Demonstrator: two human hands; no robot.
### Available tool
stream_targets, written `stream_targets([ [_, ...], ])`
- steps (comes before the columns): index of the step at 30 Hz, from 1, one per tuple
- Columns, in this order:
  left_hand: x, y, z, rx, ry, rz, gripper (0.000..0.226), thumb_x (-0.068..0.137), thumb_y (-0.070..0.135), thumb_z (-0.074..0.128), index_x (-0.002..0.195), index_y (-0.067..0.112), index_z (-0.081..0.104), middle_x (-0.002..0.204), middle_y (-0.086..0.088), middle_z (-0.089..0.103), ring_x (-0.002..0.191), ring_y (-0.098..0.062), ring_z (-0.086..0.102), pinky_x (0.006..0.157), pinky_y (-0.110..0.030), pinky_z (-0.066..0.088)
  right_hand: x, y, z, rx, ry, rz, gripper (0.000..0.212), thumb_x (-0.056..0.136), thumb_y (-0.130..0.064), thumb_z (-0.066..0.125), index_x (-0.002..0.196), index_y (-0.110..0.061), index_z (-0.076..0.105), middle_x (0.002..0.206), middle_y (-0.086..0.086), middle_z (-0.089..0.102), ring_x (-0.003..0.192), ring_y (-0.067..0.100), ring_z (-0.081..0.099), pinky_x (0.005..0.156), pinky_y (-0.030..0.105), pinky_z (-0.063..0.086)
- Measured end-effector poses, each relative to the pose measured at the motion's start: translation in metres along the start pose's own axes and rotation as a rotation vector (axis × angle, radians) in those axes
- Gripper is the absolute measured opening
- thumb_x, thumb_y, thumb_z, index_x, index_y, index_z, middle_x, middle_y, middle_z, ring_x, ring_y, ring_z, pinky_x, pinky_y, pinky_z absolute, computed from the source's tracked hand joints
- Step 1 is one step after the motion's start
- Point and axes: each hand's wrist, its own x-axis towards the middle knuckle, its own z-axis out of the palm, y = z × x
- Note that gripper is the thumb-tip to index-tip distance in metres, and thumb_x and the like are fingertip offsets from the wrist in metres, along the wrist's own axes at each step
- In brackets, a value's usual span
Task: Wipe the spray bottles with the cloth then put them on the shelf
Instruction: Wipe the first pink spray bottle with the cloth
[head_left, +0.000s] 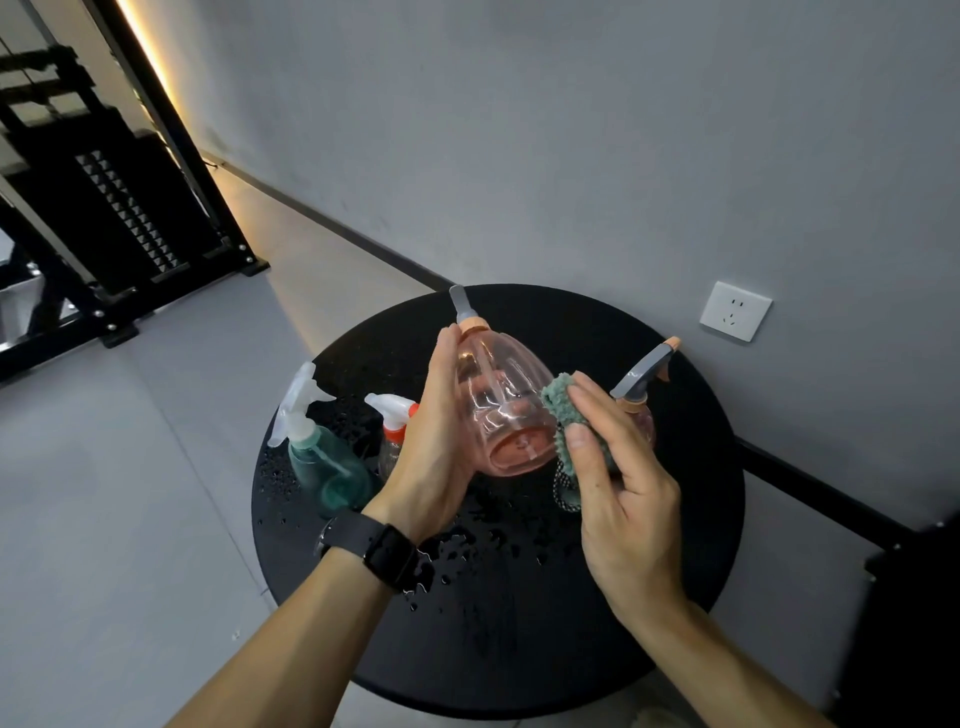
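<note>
the left hand grasps the pink spray bottle above the round table; the right hand presses the green cloth on its side.

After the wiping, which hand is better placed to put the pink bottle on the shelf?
Probably the left hand: it already grips the pink bottle, and the black shelf stands on the left. The right hand is busy pressing the green cloth on the bottle.
</note>
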Motion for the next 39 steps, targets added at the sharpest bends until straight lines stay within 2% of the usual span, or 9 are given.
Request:
stream_targets([
  [4, -0.001, -0.004, 0.006, 0.060, 0.016, 0.053, 0.084, 0.079, 0.076, 0.060, 0.142, 0.022, 0.044, 0.139, -0.013, 0.057, 0.121, -0.032, 0.062, 0.100, -0.057, 0.049, 0.003, -0.001, -0.002, -0.037, 0.045, -0.039, 0.034, 0.096, -0.014, 0.051, 0.129, -0.008, 0.055, 0.134, 0.006, 0.058, 0.129, 0.010, 0.052, 0.104, 0.028, 0.045],
  [9, -0.001, -0.010, 0.006, -0.017, -0.033, 0.024, 0.054, 0.091, 0.049, 0.064, 0.135, 0.023, 0.047, 0.134, -0.011, 0.059, 0.116, -0.033, 0.065, 0.083, -0.065, 0.055, 0.011, -0.001, -0.006, -0.085, 0.110, -0.041, 0.032, 0.097, -0.013, 0.053, 0.129, -0.011, 0.055, 0.134, -0.002, 0.057, 0.128, 0.010, 0.052, 0.105, 0.024, 0.043],
  [12, -0.001, -0.014, 0.010, -0.077, -0.072, -0.087, 0.066, 0.081, 0.056, 0.070, 0.139, 0.033, 0.048, 0.153, -0.011, 0.039, 0.125, -0.042, 0.056, 0.078, -0.064, 0.056, 0.013, 0.000, -0.007, -0.139, 0.129, -0.052, 0.030, 0.096, -0.007, 0.056, 0.126, -0.005, 0.059, 0.133, 0.002, 0.058, 0.129, 0.014, 0.052, 0.106, 0.022, 0.041],
  [15, 0.000, -0.018, 0.008, -0.094, -0.084, -0.122, 0.057, 0.090, 0.047, 0.060, 0.142, 0.050, 0.036, 0.140, -0.011, 0.056, 0.116, -0.041, 0.063, 0.084, -0.065, 0.055, 0.014, 0.001, -0.007, -0.221, 0.118, -0.123, 0.030, 0.095, -0.002, 0.056, 0.124, 0.001, 0.060, 0.133, 0.006, 0.057, 0.131, 0.018, 0.051, 0.108, 0.026, 0.040],
  [19, -0.003, -0.013, 0.011, -0.081, -0.065, -0.087, 0.025, 0.099, 0.037, 0.048, 0.122, 0.035, 0.059, 0.113, -0.005, 0.074, 0.107, -0.034, 0.070, 0.090, -0.065, 0.052, 0.014, 0.002, -0.004, -0.277, 0.069, -0.240, 0.030, 0.095, -0.003, 0.053, 0.123, 0.006, 0.060, 0.132, 0.012, 0.057, 0.132, 0.023, 0.049, 0.111, 0.029, 0.038],
  [24, -0.007, -0.009, 0.014, -0.101, -0.134, -0.061, 0.052, 0.104, 0.035, 0.038, 0.071, 0.038, 0.078, 0.084, 0.003, 0.077, 0.086, -0.022, 0.074, 0.085, -0.055, 0.056, 0.014, -0.001, -0.002, -0.336, -0.011, -0.329, 0.030, 0.095, -0.003, 0.053, 0.123, 0.007, 0.059, 0.133, 0.016, 0.056, 0.134, 0.026, 0.047, 0.113, 0.032, 0.036],
  [30, -0.001, -0.009, 0.005, -0.173, -0.181, -0.044, 0.048, 0.102, 0.037, 0.032, 0.116, 0.007, 0.068, 0.108, -0.013, 0.069, 0.091, -0.022, 0.067, 0.075, -0.038, 0.054, 0.010, -0.002, -0.001, -0.422, -0.125, -0.491, 0.033, 0.091, 0.005, 0.061, 0.124, 0.004, 0.057, 0.134, 0.015, 0.054, 0.135, 0.026, 0.046, 0.109, 0.036, 0.042],
  [34, 0.000, -0.006, 0.001, -0.218, -0.203, -0.019, 0.056, 0.102, 0.046, 0.032, 0.096, 0.013, 0.077, 0.095, -0.010, 0.073, 0.087, -0.019, 0.067, 0.079, -0.032, 0.053, 0.002, 0.000, -0.002, -0.442, -0.201, -0.565, 0.035, 0.089, 0.005, 0.065, 0.123, 0.003, 0.059, 0.133, 0.015, 0.056, 0.133, 0.027, 0.048, 0.102, 0.042, 0.049],
  [39, -0.002, 0.001, 0.003, -0.172, -0.233, -0.021, 0.057, 0.102, 0.049, 0.034, 0.111, 0.007, 0.071, 0.106, -0.014, 0.072, 0.094, -0.022, 0.070, 0.077, -0.037, 0.059, 0.004, 0.002, -0.011, -0.487, -0.147, -0.568, 0.035, 0.088, 0.005, 0.066, 0.122, 0.003, 0.059, 0.131, 0.015, 0.057, 0.132, 0.026, 0.050, 0.103, 0.040, 0.048],
])
